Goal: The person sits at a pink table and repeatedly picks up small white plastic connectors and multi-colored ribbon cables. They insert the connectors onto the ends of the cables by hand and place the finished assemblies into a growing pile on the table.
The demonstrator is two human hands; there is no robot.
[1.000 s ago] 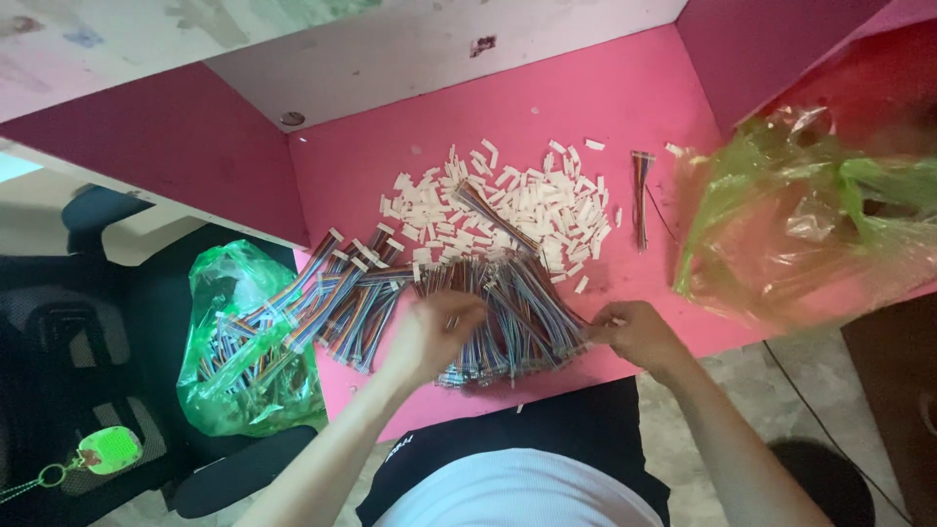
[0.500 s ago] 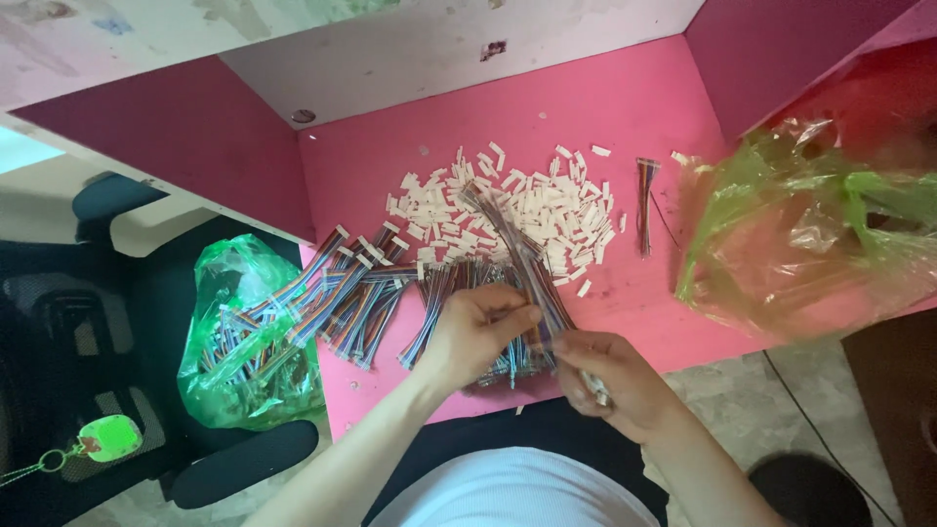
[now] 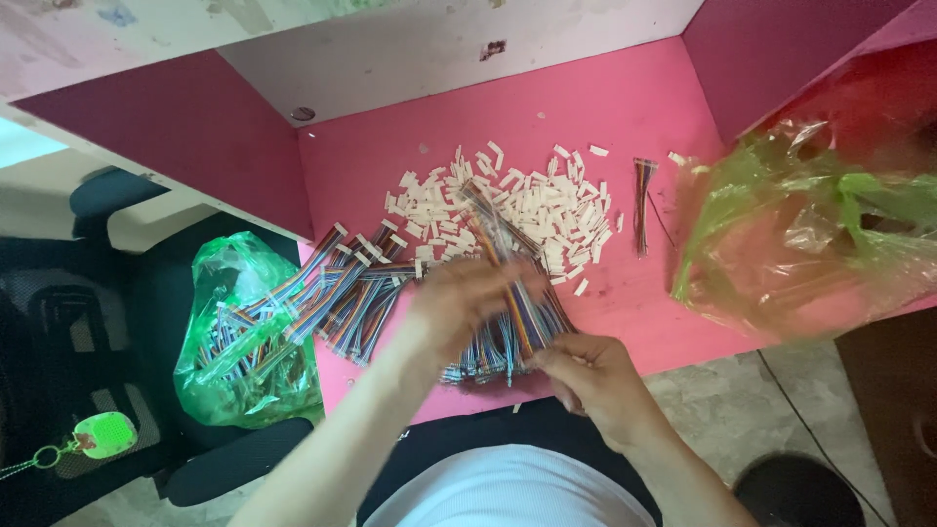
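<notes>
1. Wire bundle, a thick sheaf of rainbow-coloured leads, sits at the near edge of the pink counter, right in front of the person.
2. Left hand is over the top of the bundle, motion-blurred; it looks curled around a few strands, though how tightly I cannot tell.
3. Right hand is at the bundle's lower end, fingers pressed together and pinching the wire tips just off the counter's edge.
4. One strand rises from the grip, angling up across the heap of small white plastic connectors lying behind the bundle.
5. More loose wires fan out to the left, spilling toward a green bag stuffed with the same.
6. A single thin set of wires lies alone to the right, near a crumpled green bag.
7. My read: this is the sorting step, one lead being teased free; the next move calls for a firm pinch and a clean pull without dragging neighbours along.
</notes>
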